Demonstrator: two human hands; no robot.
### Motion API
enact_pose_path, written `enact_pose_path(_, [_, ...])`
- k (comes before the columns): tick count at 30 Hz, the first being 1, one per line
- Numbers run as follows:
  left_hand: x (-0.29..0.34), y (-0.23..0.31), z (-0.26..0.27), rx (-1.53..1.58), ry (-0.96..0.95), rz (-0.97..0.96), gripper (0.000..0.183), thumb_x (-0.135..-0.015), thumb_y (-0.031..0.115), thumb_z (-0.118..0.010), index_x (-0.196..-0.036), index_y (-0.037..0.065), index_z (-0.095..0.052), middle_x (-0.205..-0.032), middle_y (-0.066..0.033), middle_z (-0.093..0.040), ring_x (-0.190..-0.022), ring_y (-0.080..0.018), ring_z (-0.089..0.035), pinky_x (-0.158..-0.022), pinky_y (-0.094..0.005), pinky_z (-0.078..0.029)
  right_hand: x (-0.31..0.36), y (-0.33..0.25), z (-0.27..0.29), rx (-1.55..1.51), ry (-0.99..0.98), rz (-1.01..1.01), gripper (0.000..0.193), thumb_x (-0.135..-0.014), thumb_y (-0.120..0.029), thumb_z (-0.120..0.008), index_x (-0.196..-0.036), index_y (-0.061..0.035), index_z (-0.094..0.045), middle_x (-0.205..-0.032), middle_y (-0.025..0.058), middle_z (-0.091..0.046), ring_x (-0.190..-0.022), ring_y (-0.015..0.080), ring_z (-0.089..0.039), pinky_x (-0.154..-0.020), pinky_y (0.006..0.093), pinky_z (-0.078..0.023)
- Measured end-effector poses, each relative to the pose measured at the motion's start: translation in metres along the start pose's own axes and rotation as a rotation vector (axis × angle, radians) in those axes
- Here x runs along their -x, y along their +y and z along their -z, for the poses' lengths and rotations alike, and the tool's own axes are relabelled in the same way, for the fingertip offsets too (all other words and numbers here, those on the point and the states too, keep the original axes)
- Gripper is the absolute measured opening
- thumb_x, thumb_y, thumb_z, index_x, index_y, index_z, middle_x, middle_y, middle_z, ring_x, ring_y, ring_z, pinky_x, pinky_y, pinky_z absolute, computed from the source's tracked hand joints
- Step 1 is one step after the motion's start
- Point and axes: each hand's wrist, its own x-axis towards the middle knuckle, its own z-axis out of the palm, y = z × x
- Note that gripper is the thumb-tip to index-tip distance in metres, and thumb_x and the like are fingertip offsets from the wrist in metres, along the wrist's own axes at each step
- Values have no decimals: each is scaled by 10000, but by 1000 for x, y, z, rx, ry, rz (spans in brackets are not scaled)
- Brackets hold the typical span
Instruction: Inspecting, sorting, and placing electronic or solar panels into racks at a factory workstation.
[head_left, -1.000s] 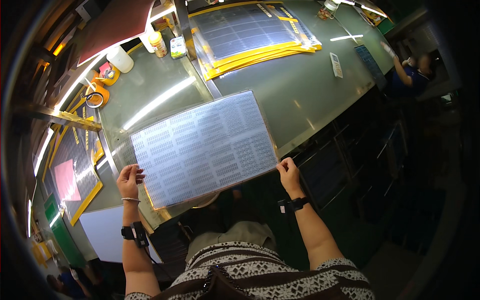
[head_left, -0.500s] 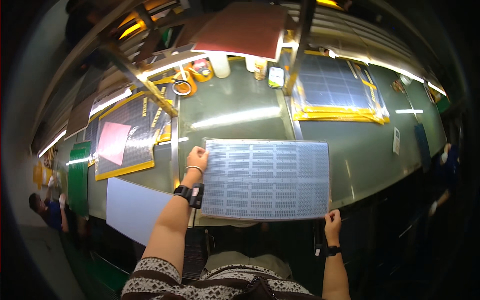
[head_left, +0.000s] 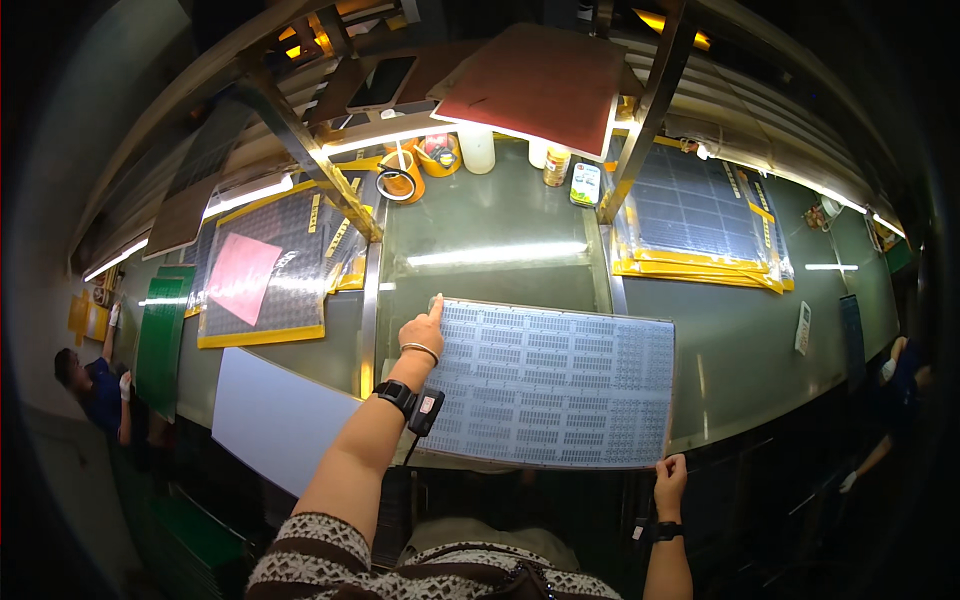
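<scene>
A large flat patterned panel point(head_left: 555, 390), pale blue-grey with rows of small dark marks, lies nearly level at the near edge of the table. My left hand point(head_left: 423, 335) grips its left edge near the far left corner, index finger stretched along it and thumb side hidden. At the near right corner, my right hand point(head_left: 671, 483) pinches the panel's edge between thumb and fingers. A plain pale blue sheet point(head_left: 275, 415) lies to the left, partly behind my left forearm.
Metal posts point(head_left: 655, 120) hold a shelf with a reddish-brown board point(head_left: 535, 85). Beneath it stand orange tape rolls point(head_left: 398, 186), bottles and a small tin point(head_left: 584, 185). Yellow-edged patterned films point(head_left: 700, 225) lie on both sides of the table point(head_left: 490, 225). Other people point(head_left: 95, 395) are at far left and right.
The view has shifted a little. The panel's far edge has tilted, sloping down to the right. My left index finger now stretches out at the corner; my right hand stays at its corner.
</scene>
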Motion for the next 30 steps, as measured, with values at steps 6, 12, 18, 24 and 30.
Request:
enact_pose_path(6, [-1,3,-3,-83,48,-47,589,-790,98,-442,-1333,275,-297,-760,-133,-596,-672,-295,-618,-620,-412,-496,0,6,-2,-5,-9,-9,121,-745,0,-543,-755,-14,-423,-630,52,-438,-590,145,-441,-568,271,-398])
enact_pose_path(12, [1,-6,-1,115,121,-56,536,-820,115,-462,-1289,347,-347,-725,-143,-604,-679,-313,-611,-607,-416,-483,-1,14,-4,-34,4,43,133,-761,24,-526,-719,-39,-416,-597,5,-422,-538,84,-416,-508,222,-367])
enact_pose_path(18, [-2,-8,-1,143,105,-30,477,-853,162,-450,-1270,375,-362,-714,-155,-608,-681,-316,-608,-614,-415,-479,-1,13,-2,-12,-11,54,135,-761,27,-522,-718,-36,-411,-595,6,-412,-539,86,-412,-509,224,-366])
enact_pose_path(24, [-9,-8,-7,79,72,-38,583,-801,67,-426,-1278,392,-344,-705,-162,-609,-666,-325,-613,-626,-417,-489,0,12,-2,5,-12,66,140,-759,29,-519,-716,-34,-402,-598,7,-399,-544,87,-403,-510,227,-360])
enact_pose_path(30, [-9,10,11,13,-6,8,594,-786,77,-435,-1283,388,-338,-746,-171,-620,-703,-330,-621,-641,-420,-493,1,-1,1,-15,-26,61,142,-760,25,-522,-719,-35,-400,-606,1,-384,-552,84,-385,-515,222,-347])
